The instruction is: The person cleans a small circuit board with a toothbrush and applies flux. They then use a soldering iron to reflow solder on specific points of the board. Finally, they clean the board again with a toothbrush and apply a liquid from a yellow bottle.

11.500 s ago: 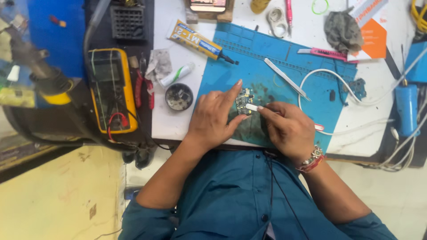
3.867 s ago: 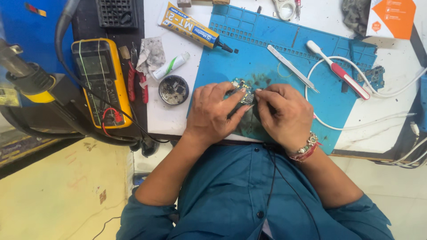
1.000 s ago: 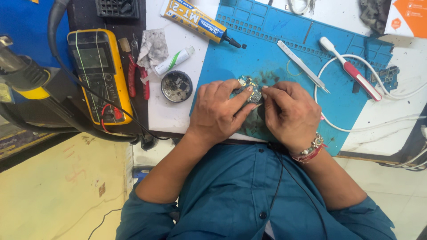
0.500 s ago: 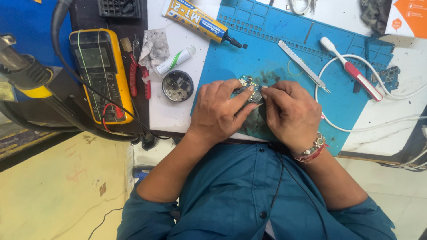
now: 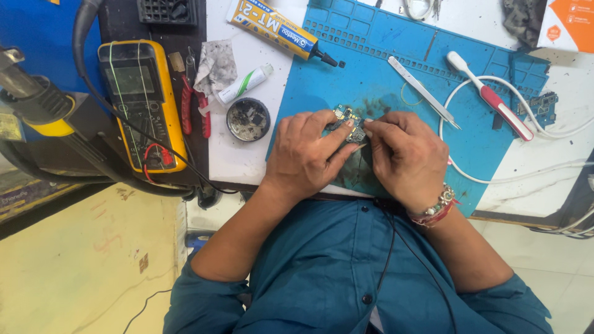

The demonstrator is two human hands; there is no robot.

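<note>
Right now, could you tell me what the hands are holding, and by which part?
The left hand pinches a small circuit board by its lower edge, fingertips on it, over the blue mat. The right hand touches the board's right end; any tool in it is hidden.

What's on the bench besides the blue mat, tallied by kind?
Circuit boards: 2, one under both hands, one at the mat's right edge
Tubes: 2, yellow glue tube, white tube
Multimeter: 1
Tweezers: 1
Toothbrush: 1
Round tin: 1
Red-handled pliers: 1
Total: 9
</note>
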